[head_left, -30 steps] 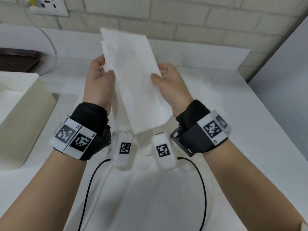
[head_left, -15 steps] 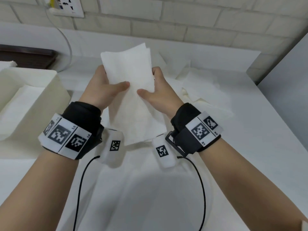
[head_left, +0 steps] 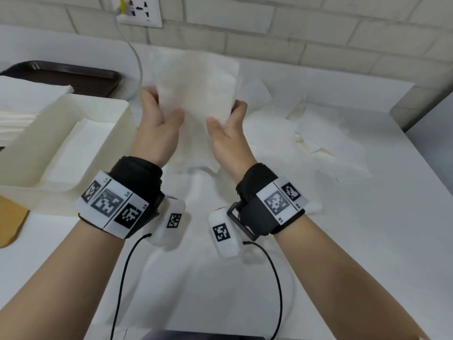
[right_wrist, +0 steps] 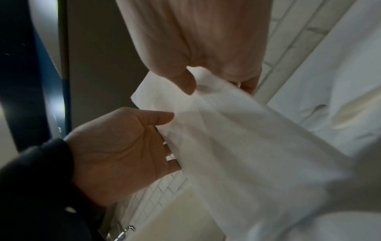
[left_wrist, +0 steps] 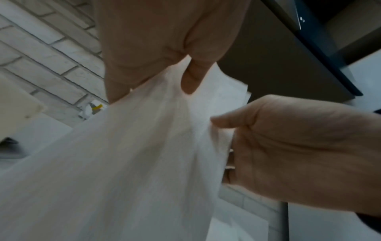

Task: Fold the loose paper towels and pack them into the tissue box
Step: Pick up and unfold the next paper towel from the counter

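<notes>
A white paper towel (head_left: 198, 89) hangs in the air over the table, blurred, held between both hands. My left hand (head_left: 169, 114) pinches its left edge, thumb in front and fingers behind. My right hand (head_left: 223, 116) pinches the right edge the same way. In the left wrist view the left thumb (left_wrist: 191, 78) presses the paper towel (left_wrist: 134, 163). In the right wrist view the right thumb (right_wrist: 185, 81) lies on the paper towel (right_wrist: 237, 138). The cream tissue box (head_left: 120, 128) stands open to the left, with a flat white sheet inside.
Loose paper towels (head_left: 306, 128) lie spread on the white table to the right. A stack of white towels (head_left: 24, 99) and a dark brown tray (head_left: 73, 74) sit behind the box. A wall socket (head_left: 137, 11) with a cable is at the back.
The long upright towel has come down lower over the table. My hands moved closer together on it, then spread slightly. The towel now looks shorter and wider.
</notes>
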`<state>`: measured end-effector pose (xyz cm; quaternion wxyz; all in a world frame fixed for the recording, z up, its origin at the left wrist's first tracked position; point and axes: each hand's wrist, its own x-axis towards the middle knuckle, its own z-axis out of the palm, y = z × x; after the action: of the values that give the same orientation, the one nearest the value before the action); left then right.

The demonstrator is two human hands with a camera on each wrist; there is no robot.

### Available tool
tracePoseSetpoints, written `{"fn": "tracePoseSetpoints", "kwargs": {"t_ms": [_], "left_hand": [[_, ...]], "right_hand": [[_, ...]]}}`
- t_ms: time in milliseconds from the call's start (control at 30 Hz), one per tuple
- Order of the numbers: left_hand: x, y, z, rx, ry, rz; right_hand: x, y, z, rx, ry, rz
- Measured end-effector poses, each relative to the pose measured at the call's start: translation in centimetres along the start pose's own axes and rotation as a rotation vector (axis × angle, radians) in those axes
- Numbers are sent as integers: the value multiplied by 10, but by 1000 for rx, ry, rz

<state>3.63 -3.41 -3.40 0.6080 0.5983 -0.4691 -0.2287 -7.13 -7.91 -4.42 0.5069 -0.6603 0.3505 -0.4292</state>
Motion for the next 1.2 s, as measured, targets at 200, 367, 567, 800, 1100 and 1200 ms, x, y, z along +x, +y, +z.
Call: {"fn": "tracePoseSetpoints", "kwargs": {"t_ms": [200, 367, 567, 800, 1100, 1200], "left_hand": [[-5, -20, -8, 106, -21, -159], [-5, -19, -7, -56, 90, -65], [-6, -33, -12, -134, 2, -75], [-5, -27, -9, -109, 82, 18], [2, -46, -13, 64, -3, -37], [4, -41, -12, 10, 34, 8]], "right_hand": [[-9, 24, 22, -103, -34, 176], [-9, 16, 26, 43, 2, 82], [-7, 26, 36, -28, 31, 117], [-6, 21, 41, 62, 32, 20], [1, 29, 35, -88, 52, 71], [1, 32, 33, -95, 51, 136]]}}
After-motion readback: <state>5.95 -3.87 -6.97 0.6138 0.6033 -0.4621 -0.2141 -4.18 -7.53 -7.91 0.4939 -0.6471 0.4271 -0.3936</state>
